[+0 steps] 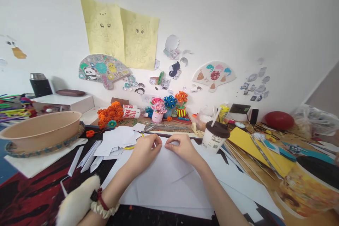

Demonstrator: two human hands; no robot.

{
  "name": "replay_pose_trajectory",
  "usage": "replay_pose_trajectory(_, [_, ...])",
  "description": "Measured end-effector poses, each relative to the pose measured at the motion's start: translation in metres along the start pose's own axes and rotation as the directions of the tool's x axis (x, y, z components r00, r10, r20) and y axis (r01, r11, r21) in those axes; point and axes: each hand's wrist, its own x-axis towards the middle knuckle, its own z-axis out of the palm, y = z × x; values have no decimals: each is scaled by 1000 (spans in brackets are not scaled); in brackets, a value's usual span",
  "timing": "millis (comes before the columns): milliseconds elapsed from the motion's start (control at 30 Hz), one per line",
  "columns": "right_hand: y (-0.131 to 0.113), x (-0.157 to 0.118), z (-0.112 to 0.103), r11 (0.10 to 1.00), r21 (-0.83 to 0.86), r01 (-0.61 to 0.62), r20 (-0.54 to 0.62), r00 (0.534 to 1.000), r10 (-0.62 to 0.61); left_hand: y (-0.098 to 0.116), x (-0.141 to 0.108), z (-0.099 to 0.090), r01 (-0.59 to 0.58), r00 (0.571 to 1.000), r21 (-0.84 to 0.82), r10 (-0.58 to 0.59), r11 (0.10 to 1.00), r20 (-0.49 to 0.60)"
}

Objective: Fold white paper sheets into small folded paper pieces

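A large white sheet of paper (pixel 169 180) lies before me, creased, on top of other white sheets. My left hand (pixel 146 148) pinches at its far edge, thumb and fingers pressed together. Close beside it on the right, my right hand (pixel 184 149) is closed in a similar pinch on the same edge. The fingertips hide exactly how the paper is held. Left of my left hand sits a pile of small cut white paper pieces (pixel 116 139), with a yellow handle (pixel 129 147) partly under it. Folded paper strips (pixel 88 157) lie further left.
A lidded cup with a straw (pixel 215 137) stands just beyond my right hand. On the left is a beige basin (pixel 42 130); at front right, a patterned tub (pixel 304 190). Orange craft flowers (pixel 112 113) and small flower pots (pixel 158 116) line the back. Yellow card (pixel 245 144) lies right.
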Motion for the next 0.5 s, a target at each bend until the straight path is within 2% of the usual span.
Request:
replay_pose_trajectory(200, [-3,-2,-1,1000,24,-18,-27,999,19,-2,2,-2,50,998,-64,-48,997,39])
replay_pose_trajectory(500, [-1,-1,-1,1000,17,9,-54,999,-8,-2,2,-2,42,998,-94,-37,995,57])
